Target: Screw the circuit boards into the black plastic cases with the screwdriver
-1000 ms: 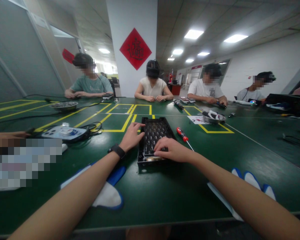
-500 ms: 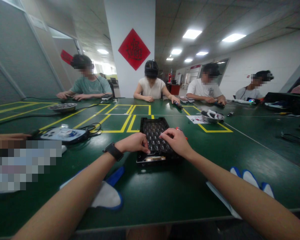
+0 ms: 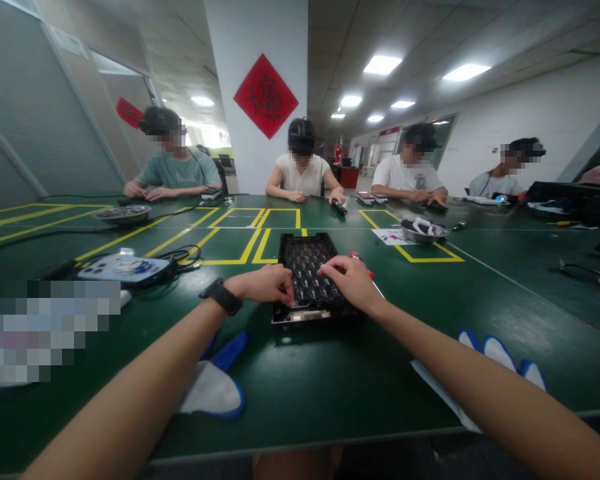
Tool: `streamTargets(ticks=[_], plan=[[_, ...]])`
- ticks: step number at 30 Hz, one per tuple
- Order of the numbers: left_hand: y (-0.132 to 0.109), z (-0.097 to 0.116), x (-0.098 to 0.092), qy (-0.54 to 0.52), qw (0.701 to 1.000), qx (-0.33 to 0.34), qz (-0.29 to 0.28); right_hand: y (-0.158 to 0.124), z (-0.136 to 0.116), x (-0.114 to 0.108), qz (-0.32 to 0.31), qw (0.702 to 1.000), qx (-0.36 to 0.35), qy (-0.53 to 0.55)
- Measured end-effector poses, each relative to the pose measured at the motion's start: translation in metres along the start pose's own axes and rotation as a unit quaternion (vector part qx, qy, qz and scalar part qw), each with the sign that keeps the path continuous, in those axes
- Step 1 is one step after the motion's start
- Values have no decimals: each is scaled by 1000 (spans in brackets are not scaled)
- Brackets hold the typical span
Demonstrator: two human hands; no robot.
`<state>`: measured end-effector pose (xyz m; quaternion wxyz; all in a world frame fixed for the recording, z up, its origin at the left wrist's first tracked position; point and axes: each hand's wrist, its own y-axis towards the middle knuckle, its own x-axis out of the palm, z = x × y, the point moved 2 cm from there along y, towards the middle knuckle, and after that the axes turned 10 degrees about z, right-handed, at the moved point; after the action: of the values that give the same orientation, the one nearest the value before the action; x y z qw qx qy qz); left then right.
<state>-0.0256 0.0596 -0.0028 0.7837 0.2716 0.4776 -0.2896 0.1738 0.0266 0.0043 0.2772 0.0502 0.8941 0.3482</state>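
two bare hands meet over a black perforated case that lies flat on the green bench, just past the yellow tape lines and straight ahead of the person.

the left hand, with a dark wristwatch on its wrist, is half closed. its fingers curl onto the near left rim of the case, but i cannot tell whether they clamp it or only rest there. the right hand is partly open, with bent fingertips touching the mesh top near its right side and nothing visible between them. a red-handled screwdriver lies on the bench just behind that hand, mostly hidden by it.

as a judgement, the step in hand is steadying the case with one hand while the other feels or works at a spot on its grid. any next move on it calls for a firm brace at the rim, so the case does not slide on the smooth bench, and for fine fingertip work rather than force. the tool is close enough to reach without shifting the case.

white and blue gloves lie near each forearm, one at the left and one at the right. a phone-like device with cables sits well to the left, a metal bowl lies farther off to the right, and other people work at the far side.
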Motion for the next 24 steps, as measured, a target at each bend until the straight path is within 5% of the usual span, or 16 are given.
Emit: streamTargets(ticks=[13,24], plan=[[0,-12,8,-33,999,-15,-12,-1,0,2,-9,1000,7,-8],[2,-14,16,-61,988,-74,124,-2,-1,1,-13,1000,8,-8]])
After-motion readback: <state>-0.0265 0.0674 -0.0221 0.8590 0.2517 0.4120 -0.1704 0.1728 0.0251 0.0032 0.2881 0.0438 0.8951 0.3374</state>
